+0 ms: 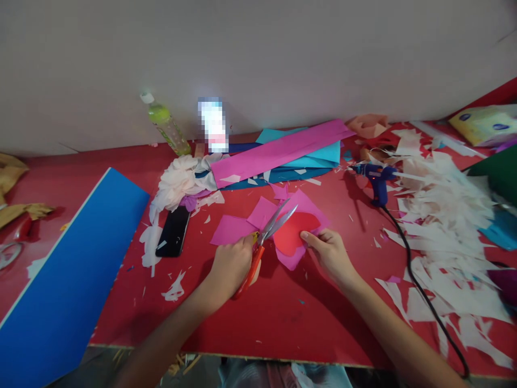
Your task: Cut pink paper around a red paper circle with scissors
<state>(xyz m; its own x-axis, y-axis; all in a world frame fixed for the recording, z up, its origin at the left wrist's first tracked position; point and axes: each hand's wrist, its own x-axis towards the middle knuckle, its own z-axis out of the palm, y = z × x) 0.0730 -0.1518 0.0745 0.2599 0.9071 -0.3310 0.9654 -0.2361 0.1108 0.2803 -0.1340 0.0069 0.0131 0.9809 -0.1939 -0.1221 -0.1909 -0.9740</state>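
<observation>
My left hand (232, 264) grips orange-handled scissors (266, 234), whose metal blades stand slightly apart and point up and right over the paper. My right hand (329, 253) pinches a stack of pink paper (309, 207) with a red heart-like piece (294, 229) on top, held just above the red table (283, 318). The blades meet the paper at its left edge. Loose pink squares (232, 229) lie just left of the scissors.
A black phone (173, 231) and a white paper flower (177, 180) lie to the left. A blue sheet (68, 275) hangs over the left edge. Rolled pink and blue paper (283, 151), a bottle (167, 126), a blue glue gun (377, 178) with its cord, and white scraps (448, 215) sit around.
</observation>
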